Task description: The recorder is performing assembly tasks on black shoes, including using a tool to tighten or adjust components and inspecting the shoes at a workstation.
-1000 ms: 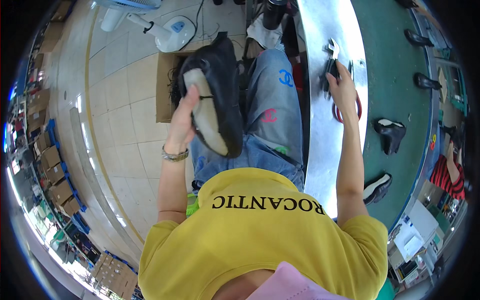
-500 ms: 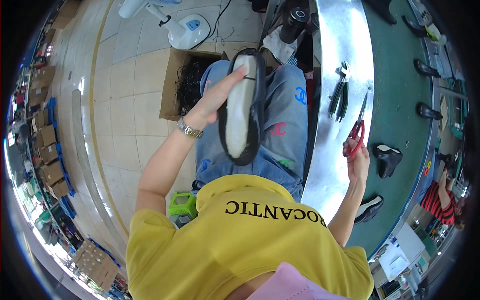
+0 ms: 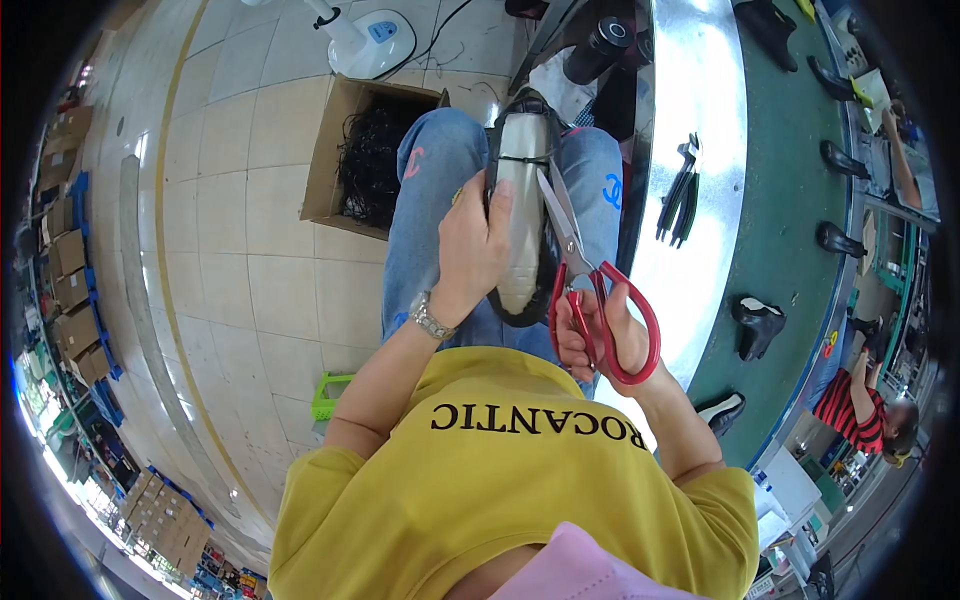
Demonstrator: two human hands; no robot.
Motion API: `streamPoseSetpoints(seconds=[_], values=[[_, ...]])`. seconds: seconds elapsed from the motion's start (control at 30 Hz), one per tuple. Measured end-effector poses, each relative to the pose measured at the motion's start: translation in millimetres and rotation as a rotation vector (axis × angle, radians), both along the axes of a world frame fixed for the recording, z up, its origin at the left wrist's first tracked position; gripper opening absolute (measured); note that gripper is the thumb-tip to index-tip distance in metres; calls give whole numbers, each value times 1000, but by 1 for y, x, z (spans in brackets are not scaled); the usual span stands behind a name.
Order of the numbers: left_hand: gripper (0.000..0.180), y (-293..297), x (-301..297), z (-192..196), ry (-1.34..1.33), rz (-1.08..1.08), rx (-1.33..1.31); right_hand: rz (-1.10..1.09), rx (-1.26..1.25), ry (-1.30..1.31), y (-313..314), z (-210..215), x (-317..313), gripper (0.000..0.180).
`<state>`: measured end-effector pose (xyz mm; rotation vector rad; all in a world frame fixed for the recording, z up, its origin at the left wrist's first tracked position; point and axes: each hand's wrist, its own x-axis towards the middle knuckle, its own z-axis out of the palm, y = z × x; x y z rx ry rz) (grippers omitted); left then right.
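In the head view, I have the black shoe with the long pale sole (image 3: 522, 230) sole-up above the blue denim lap (image 3: 428, 205), the left hand's (image 3: 475, 245) fingers clamped on its left edge. I'd judge it light and firm-soled, best held by that edge. The right hand's (image 3: 625, 325) fingers grip the red-handled steel scissors (image 3: 569, 240), blades parted beside the thin black tie (image 3: 526, 159); whether they touch it, I can't tell.

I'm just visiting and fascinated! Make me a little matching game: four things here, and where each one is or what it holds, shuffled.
1. Scissors
2. Pliers
3. Shoe
4. Cardboard box

A. Lying on the shiny metal surface
B. Holding a dark tangle
C. In the right hand, blades parted
D. Gripped by the left hand

Pairs: 1-C, 2-A, 3-D, 4-B
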<state>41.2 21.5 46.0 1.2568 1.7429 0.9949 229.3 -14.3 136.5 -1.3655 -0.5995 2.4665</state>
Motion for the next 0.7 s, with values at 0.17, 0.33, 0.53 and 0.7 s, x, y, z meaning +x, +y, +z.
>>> streamPoseSetpoints(seconds=[0.17, 0.33, 0.53, 0.7], values=[[47, -1, 2, 1, 32, -11, 2, -7, 196, -159, 2, -8, -15, 71], [41, 13, 4, 2, 357, 37, 413, 93, 374, -438, -14, -19, -5, 42], [16, 35, -3, 9, 677, -98, 628, -164, 589, -513, 1, -11, 58, 29], [4, 28, -10, 12, 574, 3, 671, -196, 848, -1366, 17, -93, 145, 51]])
